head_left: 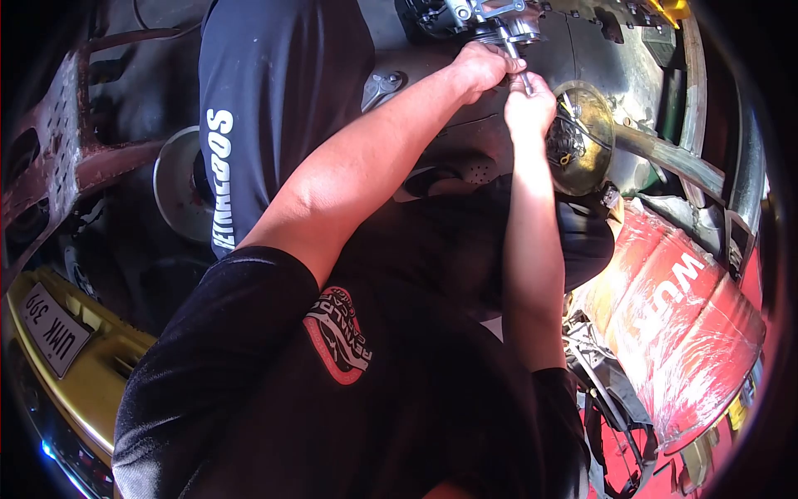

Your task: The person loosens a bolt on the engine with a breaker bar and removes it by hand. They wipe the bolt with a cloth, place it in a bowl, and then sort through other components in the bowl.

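At the top of the head view, a silver metal mechanical assembly (pixel 499 18) with a ribbed round part lies in front of me. My left hand (pixel 484 70) is closed just below it, fingers curled and fingertips at a slim metal rod (pixel 526 83). Beside it my right hand (pixel 532 106) is closed too, pinching the lower end of this rod. The rod points up toward the assembly; whether it touches is hidden by my fingers. What kind of tool it is, I cannot make out.
A round metal dish (pixel 592 166) with small parts stands right of my right hand. Farther right lies a plastic-wrapped red drum (pixel 665 324). A yellow car bumper (pixel 91 366) with a number plate is at left. My trouser leg (pixel 283 100) extends up the left.
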Tool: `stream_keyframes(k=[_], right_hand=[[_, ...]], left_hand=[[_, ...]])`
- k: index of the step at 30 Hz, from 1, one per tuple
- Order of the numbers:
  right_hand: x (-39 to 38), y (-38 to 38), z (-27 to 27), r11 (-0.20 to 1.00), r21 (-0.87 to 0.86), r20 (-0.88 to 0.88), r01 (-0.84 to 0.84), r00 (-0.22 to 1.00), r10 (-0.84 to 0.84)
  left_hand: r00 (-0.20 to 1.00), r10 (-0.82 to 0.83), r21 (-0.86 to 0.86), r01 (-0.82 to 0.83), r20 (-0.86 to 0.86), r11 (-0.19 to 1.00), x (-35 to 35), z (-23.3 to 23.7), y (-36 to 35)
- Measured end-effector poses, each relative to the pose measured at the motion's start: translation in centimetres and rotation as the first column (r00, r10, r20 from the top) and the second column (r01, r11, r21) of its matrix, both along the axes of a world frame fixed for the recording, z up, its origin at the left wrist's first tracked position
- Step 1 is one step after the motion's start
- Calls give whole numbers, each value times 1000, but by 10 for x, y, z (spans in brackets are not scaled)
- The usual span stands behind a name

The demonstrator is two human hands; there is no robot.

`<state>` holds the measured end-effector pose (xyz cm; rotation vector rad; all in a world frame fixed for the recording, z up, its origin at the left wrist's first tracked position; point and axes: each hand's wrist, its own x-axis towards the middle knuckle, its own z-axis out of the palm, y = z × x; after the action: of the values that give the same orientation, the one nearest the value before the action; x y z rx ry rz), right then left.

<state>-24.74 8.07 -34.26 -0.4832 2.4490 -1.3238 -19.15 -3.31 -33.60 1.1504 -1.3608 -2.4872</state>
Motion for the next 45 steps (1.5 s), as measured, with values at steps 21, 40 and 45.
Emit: stream_keyframes(k=[21, 40, 45], right_hand=[[33, 5, -2, 982, -59, -447, 179, 875, -187], [41, 6, -5, 840, -450, -29, 303, 935, -352], [44, 13, 0, 833, -517, -144, 199, 938, -314]], left_hand=[[998, -49, 143, 54, -39, 988, -4, -4, -4], [994, -97, 27, 98, -41, 995, -2, -10, 1], [989, -75, 143, 93, -124, 985, -7, -13, -6]])
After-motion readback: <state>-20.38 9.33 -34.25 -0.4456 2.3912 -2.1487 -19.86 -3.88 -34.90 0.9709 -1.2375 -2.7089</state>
